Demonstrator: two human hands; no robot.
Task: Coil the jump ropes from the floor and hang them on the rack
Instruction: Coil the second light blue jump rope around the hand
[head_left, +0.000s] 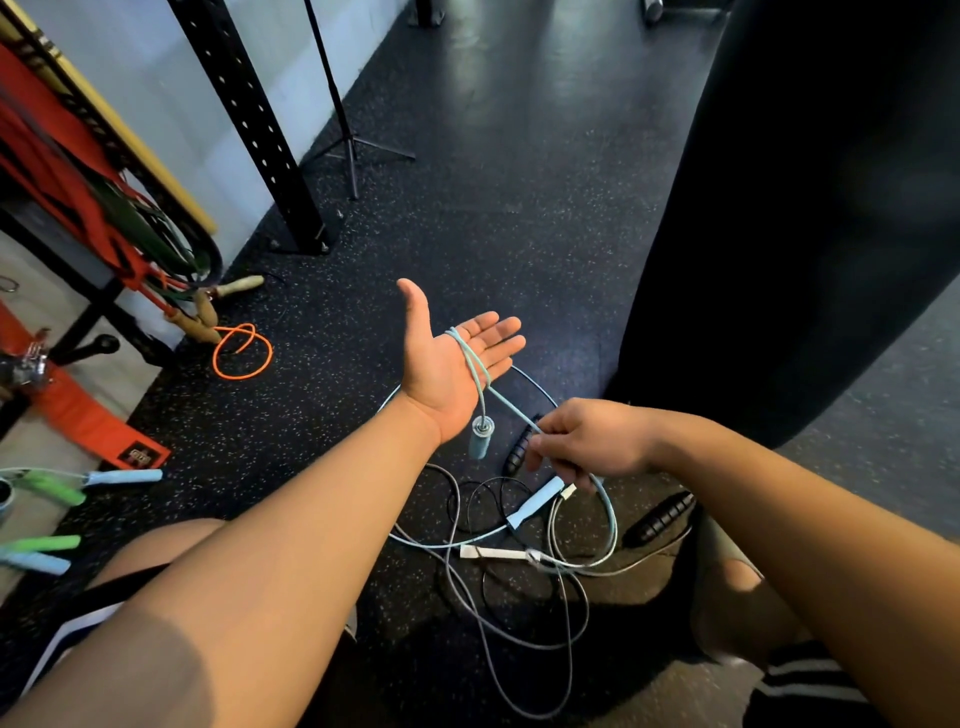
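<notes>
1. Two hands are over the floor: left hand flat, palm up, fingers straight, gripping nothing.
2. Blue rope is looped across the left palm; handle dangles just below the wrist.
3. Right hand pinches the same rope near the left wrist.
4. Rope trails down into a tangled pile on the floor.
5. Orange rope lies by the rack.

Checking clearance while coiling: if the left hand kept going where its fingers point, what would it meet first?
The left hand would likely meet the black punching bag first; depth is unclear.
</notes>
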